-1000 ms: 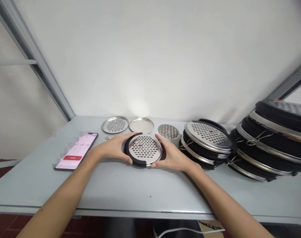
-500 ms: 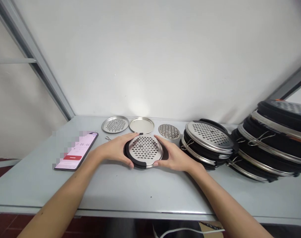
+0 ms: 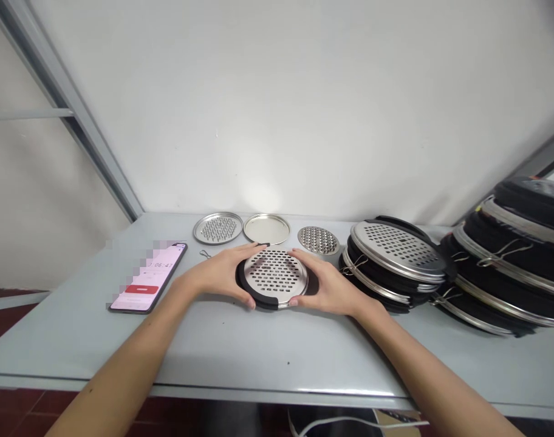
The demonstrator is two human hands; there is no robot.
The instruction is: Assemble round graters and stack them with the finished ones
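A round metal grater (image 3: 277, 273) with rows of slots and a black rim lies flat on the table in front of me. My left hand (image 3: 226, 273) curves round its left edge, fingers behind and thumb at the front. On the opposite side my right hand (image 3: 325, 282) grips the rim, its thumb pressed near the front edge. Behind the hands are a round grater plate with a raised rim (image 3: 218, 229), a plain shallow metal disc (image 3: 266, 229) and a smaller rimless grating disc (image 3: 318, 240).
A phone (image 3: 152, 279) showing a running timer lies on the left of the grey table (image 3: 240, 358). At right stand a short stack of black-rimmed graters (image 3: 398, 252) and a taller stack (image 3: 509, 267) with wire loops. A small wire loop (image 3: 205, 254) lies behind my left hand.
The view has shifted slightly, so everything appears a little further right. Both hands keep their hold on the grater, which has not visibly moved on the table.
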